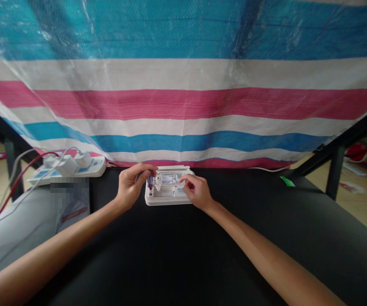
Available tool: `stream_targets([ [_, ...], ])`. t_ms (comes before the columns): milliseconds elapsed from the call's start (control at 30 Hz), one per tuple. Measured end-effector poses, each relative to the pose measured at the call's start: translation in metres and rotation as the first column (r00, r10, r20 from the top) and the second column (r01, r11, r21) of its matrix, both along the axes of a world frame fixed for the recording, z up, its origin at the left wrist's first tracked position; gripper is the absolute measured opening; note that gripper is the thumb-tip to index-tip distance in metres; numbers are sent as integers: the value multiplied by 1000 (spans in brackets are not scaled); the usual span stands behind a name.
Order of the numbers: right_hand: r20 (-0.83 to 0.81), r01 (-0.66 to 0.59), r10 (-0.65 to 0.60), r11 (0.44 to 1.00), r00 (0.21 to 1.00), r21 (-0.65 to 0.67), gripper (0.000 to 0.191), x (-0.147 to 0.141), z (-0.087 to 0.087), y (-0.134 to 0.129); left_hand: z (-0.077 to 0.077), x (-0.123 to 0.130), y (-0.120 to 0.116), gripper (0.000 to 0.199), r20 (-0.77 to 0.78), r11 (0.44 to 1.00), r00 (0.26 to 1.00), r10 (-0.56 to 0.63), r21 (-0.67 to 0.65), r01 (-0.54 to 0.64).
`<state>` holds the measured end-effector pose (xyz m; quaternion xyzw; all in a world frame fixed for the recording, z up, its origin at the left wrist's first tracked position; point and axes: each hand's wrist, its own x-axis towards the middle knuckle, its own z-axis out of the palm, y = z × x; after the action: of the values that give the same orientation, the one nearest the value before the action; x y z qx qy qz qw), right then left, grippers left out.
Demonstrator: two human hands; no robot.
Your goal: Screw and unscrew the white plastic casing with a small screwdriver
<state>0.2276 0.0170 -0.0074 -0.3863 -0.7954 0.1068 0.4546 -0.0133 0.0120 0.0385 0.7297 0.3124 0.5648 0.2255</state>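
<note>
A white router-like device [160, 202] lies with its labelled, vented side up near the back of the black table. My left hand [131, 183] pinches a small screwdriver [150, 182] with a purplish clear handle. It stands nearly upright, its tip down at a round hole in the device's left front corner. At the device's right end is my right hand [198, 190], its fingers curled over the edge. A small reddish bit shows by those fingertips, too little of it to name. A printed label [169, 178] lies between the two hands.
A white power strip [98, 166] with plugs and red and white cables sits at the back left. In front of it lies a flat plastic-looking packet [75, 208], partly blurred out. A green scrap [287, 181] lies at the right. Striped sheeting [183, 102] hangs behind the table.
</note>
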Motion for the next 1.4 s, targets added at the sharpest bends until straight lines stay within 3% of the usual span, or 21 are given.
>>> stream_targets([
  [300,10,13,-13,1000,1000,-10,17,0,1,0,0,2,3,10,-42,987,991,126,107,-121],
  [633,-4,-4,4,1000,1000,2,18,0,1,-1,-3,-1,0,19,-26,999,999,24,27,-23],
  [867,6,-2,2,1000,1000,-14,17,0,0,0,-2,2,2,9,-15,982,989,146,125,-143],
  [1067,15,3,-3,1000,1000,-16,16,0,1,0,3,2,-1,16,-31,994,996,89,71,-87],
  [1233,25,12,-11,1000,1000,-22,16,0,1,0,-1,-1,1,22,-26,999,999,30,-26,-30],
  [1400,18,10,-9,1000,1000,-17,16,0,1,-1,-6,-2,3,17,-15,1000,1000,23,6,-23],
])
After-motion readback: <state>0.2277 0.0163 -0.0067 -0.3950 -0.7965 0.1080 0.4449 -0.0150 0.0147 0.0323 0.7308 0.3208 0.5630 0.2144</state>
